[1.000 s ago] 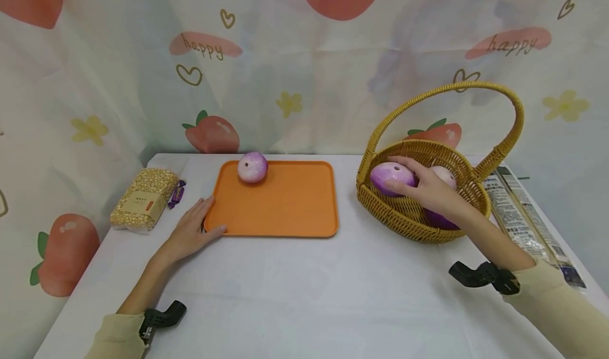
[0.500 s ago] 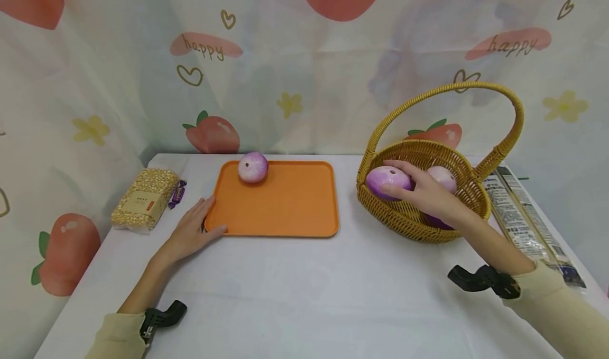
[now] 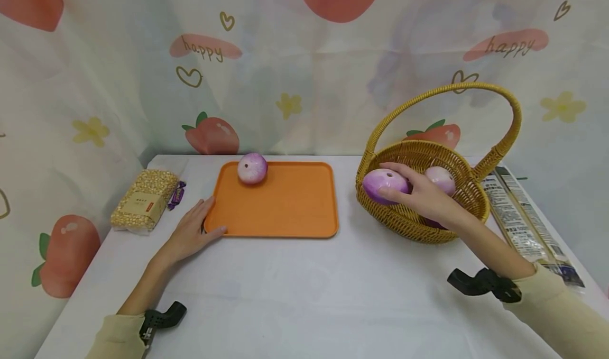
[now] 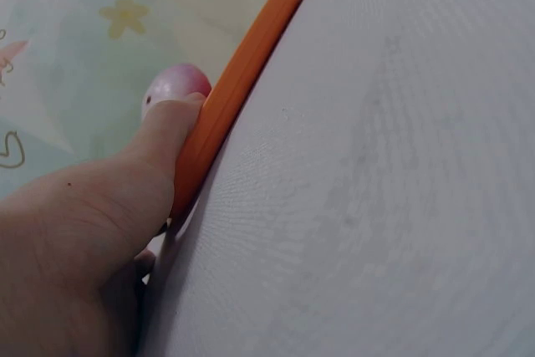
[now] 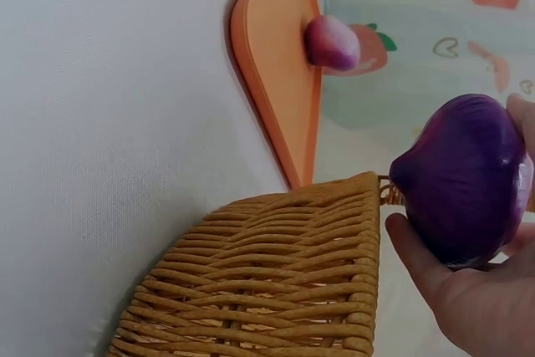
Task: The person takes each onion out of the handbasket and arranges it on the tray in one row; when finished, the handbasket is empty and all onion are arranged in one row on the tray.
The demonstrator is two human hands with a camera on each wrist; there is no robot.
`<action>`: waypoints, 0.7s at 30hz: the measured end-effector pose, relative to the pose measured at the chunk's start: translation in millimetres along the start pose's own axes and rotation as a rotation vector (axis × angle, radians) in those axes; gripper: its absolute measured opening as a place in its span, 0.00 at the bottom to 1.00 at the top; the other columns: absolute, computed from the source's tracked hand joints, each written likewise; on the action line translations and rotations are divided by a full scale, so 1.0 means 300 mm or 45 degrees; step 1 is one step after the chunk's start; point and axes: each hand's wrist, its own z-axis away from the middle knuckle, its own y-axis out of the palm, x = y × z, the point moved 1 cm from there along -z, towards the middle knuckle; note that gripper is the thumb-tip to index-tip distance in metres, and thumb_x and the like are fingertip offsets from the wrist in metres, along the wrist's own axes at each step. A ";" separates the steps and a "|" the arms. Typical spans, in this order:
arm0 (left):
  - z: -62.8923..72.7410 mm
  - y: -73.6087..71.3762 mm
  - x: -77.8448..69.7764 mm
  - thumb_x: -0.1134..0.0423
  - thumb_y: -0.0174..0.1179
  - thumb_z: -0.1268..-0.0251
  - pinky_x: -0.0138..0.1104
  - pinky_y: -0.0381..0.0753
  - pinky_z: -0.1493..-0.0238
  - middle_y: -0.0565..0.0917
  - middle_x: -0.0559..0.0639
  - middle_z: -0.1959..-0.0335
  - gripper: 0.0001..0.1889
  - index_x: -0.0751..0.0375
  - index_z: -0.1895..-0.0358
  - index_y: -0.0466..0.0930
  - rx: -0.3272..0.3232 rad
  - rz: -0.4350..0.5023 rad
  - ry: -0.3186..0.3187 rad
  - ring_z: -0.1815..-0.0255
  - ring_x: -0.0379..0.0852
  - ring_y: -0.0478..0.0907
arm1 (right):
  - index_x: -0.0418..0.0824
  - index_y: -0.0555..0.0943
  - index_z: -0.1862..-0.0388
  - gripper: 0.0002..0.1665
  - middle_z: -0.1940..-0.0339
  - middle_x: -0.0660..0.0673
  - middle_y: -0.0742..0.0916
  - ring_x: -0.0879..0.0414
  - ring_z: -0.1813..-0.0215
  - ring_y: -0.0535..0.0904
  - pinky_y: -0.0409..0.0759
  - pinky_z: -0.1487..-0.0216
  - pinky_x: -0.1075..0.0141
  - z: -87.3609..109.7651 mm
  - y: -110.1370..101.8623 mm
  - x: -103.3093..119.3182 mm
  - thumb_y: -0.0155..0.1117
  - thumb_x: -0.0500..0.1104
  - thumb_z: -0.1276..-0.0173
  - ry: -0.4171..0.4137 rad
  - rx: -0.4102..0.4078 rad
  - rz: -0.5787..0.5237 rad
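Observation:
My right hand grips a purple onion between thumb and fingers, over the left rim of the wicker basket. In the right wrist view this onion shows dark purple, its pointed end past the basket rim. A paler onion lies in the basket, and something purple beneath my wrist is mostly hidden. My left hand rests with extended fingers along the left side of the orange tray, thumb at its front corner. Another onion sits at the tray's back left.
A packed bag of yellow beans or grains and a purple-wrapped candy lie left of the tray. Flat printed packaging lies right of the basket. The basket's tall arched handle rises over the right hand. A patterned curtain hangs behind the table.
My right hand has moved the gripped onion slightly left and toward the front, from inside the basket to over its left rim. The left hand stays on the tray.

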 end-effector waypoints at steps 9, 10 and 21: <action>0.000 0.000 0.003 0.41 0.60 0.37 0.63 0.46 0.25 0.53 0.62 0.21 0.48 0.61 0.22 0.47 0.005 0.004 0.000 0.21 0.64 0.44 | 0.54 0.57 0.24 0.40 0.27 0.36 0.68 0.36 0.32 0.68 0.72 0.40 0.34 0.008 0.011 0.016 0.59 0.58 0.30 -0.015 0.005 -0.010; 0.000 -0.001 0.002 0.41 0.60 0.37 0.63 0.46 0.25 0.53 0.62 0.22 0.48 0.61 0.22 0.47 0.004 0.002 0.005 0.21 0.64 0.45 | 0.53 0.57 0.24 0.40 0.27 0.35 0.68 0.36 0.32 0.68 0.72 0.40 0.34 0.008 0.013 0.018 0.59 0.58 0.30 -0.018 0.009 -0.011; 0.000 0.001 0.000 0.41 0.60 0.37 0.63 0.47 0.26 0.54 0.63 0.22 0.48 0.61 0.23 0.48 -0.014 -0.004 0.011 0.21 0.65 0.45 | 0.54 0.57 0.23 0.39 0.26 0.36 0.67 0.37 0.31 0.68 0.73 0.39 0.35 0.012 0.031 0.028 0.58 0.57 0.30 -0.052 0.034 -0.039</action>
